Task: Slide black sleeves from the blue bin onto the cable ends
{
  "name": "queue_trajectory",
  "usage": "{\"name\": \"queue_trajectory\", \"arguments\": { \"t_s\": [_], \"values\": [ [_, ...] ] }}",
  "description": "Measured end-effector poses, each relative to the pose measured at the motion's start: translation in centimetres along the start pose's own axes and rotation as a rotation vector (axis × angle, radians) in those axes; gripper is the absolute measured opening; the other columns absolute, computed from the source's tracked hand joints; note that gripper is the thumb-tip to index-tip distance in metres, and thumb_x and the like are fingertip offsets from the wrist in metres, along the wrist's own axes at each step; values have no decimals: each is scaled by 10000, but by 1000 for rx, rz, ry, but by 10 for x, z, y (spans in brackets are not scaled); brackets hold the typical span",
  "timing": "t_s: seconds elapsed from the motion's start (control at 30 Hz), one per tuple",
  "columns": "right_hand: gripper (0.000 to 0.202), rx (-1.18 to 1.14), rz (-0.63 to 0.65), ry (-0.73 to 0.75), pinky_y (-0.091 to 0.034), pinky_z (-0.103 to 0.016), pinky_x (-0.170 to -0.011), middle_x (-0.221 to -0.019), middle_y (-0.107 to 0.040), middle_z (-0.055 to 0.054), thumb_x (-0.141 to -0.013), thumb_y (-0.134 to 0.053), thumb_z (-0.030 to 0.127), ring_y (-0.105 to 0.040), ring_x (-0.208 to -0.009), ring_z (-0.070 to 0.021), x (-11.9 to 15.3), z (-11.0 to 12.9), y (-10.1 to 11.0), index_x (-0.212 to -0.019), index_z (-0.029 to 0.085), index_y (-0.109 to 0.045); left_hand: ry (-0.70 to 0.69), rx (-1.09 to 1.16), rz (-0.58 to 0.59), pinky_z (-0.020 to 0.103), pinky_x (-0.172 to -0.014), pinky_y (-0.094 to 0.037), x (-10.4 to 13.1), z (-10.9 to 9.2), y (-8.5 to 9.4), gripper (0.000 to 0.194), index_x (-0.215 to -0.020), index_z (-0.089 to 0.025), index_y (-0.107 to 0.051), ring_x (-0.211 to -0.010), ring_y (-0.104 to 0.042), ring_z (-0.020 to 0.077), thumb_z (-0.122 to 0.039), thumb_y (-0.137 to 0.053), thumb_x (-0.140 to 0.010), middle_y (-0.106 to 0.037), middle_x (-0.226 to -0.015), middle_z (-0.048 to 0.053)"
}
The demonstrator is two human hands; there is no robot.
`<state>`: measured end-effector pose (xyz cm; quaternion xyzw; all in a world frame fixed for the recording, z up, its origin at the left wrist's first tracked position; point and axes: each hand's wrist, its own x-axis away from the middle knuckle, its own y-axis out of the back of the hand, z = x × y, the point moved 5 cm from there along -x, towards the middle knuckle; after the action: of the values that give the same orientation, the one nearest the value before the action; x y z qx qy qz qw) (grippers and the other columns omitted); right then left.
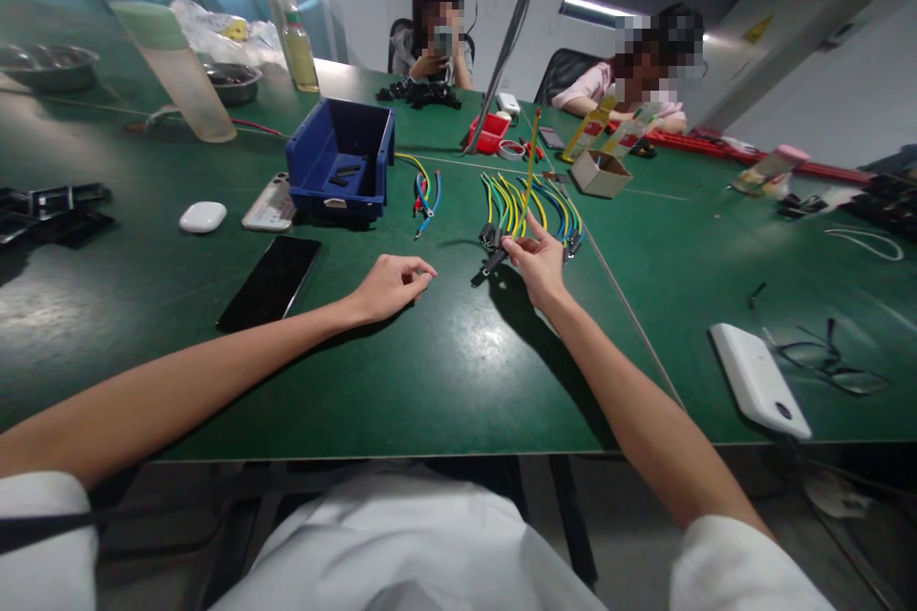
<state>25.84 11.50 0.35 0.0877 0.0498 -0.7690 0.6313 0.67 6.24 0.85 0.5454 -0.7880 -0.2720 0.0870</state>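
My right hand (pixel 536 260) pinches the black-sleeved end of a yellow-green wire (pixel 532 167), which stands up above the hand. Behind and beside it lies a row of yellow, green and blue wires (pixel 501 202) with black sleeves at their near ends. My left hand (pixel 393 286) rests on the green table (pixel 458 382) with its fingers curled together and nothing visible in them. Beyond it lie a few loose wires (pixel 428 207) with metal terminals, right of a blue bin (pixel 336 205) that holds small black sleeves.
A black phone (pixel 270 284), another phone (pixel 269 203) and a white case (pixel 202 217) lie left. At right are a white power bank (pixel 759 380) and glasses (pixel 835 369). A small box (pixel 602 174), red tray (pixel 490 133) and bottles (pixel 299 48) stand further back. Two people sit opposite.
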Motion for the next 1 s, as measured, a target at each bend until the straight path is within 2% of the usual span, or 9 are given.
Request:
{"name": "queue_trajectory", "arguments": {
  "t_s": [0.17,0.47,0.73,1.0],
  "values": [
    [920,82,35,-50,-344,-217,-480,-666,-622,38,-598,-777,374,-437,-507,-69,-9,-6,10,-1415,106,-450,0,-13,11,201,-538,-419,0,0,-1,286,-960,-110,-712,-511,-576,117,-316,-536,-867,-615,-564,19],
    [895,160,12,-64,-338,-222,-478,-676,-616,20,-568,-793,409,-440,-510,-75,-23,-10,27,-1353,80,-517,-24,-26,8,205,-555,-431,0,2,-1,266,-945,-126,-715,-531,-590,121,-310,-542,-860,-637,-595,19],
    [915,161,-87,-34,-424,-252,-528,-725,-653,-45,-572,-809,360,-543,-571,-124,-39,-11,55,-1377,63,-492,-28,-28,13,205,-552,-428,-1,3,-2,268,-945,-127,-713,-527,-587,118,-314,-537,-869,-635,-592,20],
    [776,176,-231,-49,-422,-245,-487,-698,-657,-61,-584,-798,253,-499,-513,-110,-54,-13,89,-1295,39,-572,-30,-12,14,202,-542,-428,0,3,-2,277,-945,-124,-710,-525,-583,117,-328,-537,-873,-631,-595,21]
  ]
}}
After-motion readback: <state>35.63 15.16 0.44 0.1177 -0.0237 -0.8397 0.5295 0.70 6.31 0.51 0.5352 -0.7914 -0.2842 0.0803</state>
